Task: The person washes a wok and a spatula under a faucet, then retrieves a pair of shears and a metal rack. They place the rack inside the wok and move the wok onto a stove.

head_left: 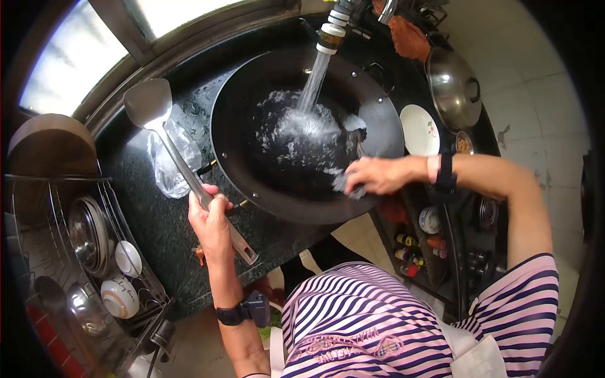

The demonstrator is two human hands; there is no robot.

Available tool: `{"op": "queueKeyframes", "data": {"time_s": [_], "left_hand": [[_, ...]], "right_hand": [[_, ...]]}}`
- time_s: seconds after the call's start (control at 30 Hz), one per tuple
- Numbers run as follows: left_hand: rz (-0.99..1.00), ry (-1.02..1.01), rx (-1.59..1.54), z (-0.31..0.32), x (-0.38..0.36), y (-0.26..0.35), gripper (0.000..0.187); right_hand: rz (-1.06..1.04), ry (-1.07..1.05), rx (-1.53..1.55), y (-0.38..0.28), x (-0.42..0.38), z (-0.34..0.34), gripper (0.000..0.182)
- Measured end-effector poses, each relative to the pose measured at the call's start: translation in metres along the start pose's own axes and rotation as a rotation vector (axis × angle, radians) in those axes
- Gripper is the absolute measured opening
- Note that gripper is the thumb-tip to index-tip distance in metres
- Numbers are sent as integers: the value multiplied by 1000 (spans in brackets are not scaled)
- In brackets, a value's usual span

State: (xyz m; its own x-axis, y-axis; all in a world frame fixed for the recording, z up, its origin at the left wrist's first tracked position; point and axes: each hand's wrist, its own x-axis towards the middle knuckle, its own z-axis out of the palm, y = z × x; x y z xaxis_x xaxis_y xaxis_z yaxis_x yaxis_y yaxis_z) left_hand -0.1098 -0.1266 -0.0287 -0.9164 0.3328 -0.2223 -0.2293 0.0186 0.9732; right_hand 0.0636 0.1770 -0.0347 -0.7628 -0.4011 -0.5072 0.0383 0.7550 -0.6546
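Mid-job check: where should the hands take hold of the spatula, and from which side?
Probably around the near half of the spatula's long handle, coming from the person's side; the left hand grips it there. The handle is narrow and its end points toward the person, while the wide blade, at the far end, would likely be harder to hold.
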Motion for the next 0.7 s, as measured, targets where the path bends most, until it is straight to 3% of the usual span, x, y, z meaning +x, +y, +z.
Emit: {"op": "queueKeyframes", "data": {"time_s": [0.1, 0.17, 0.2, 0.27, 0.37, 0.43, 0.47, 0.57, 0.63, 0.7], "left_hand": [[9, -1, 5, 1, 1, -1, 13], [1, -3, 34, 1, -1, 2, 12], [-3, -5, 26, 2, -1, 3, 12], [-9, -3, 36, 2, 1, 3, 12], [-25, -9, 47, 2, 0, 4, 13], [-36, -15, 52, -1, 0, 3, 14], [-34, -16, 44, -1, 1, 2, 14], [-51, -24, 22, -1, 1, 1, 14], [-62, -30, 24, -2, 2, 4, 14], [-60, -6, -37, 0, 1, 4, 14]], "right_hand": [[212, 69, -6, 10, -2, -13, 31], [-117, 56, 175, 14, 30, 8, 25], [-31, 75, 397, -14, 43, 11, 25], [-117, 141, 686, -34, 87, 23, 27], [-13, 200, 786, -91, 115, -1, 22], [-161, 358, 509, -91, 108, 9, 21], [-123, 260, 546, -90, 96, 10, 22], [-285, 189, 378, -75, 50, 17, 19], [-191, 43, 492, -68, 23, 2, 16], [-79, -84, 404, -32, 9, -4, 17]]}}
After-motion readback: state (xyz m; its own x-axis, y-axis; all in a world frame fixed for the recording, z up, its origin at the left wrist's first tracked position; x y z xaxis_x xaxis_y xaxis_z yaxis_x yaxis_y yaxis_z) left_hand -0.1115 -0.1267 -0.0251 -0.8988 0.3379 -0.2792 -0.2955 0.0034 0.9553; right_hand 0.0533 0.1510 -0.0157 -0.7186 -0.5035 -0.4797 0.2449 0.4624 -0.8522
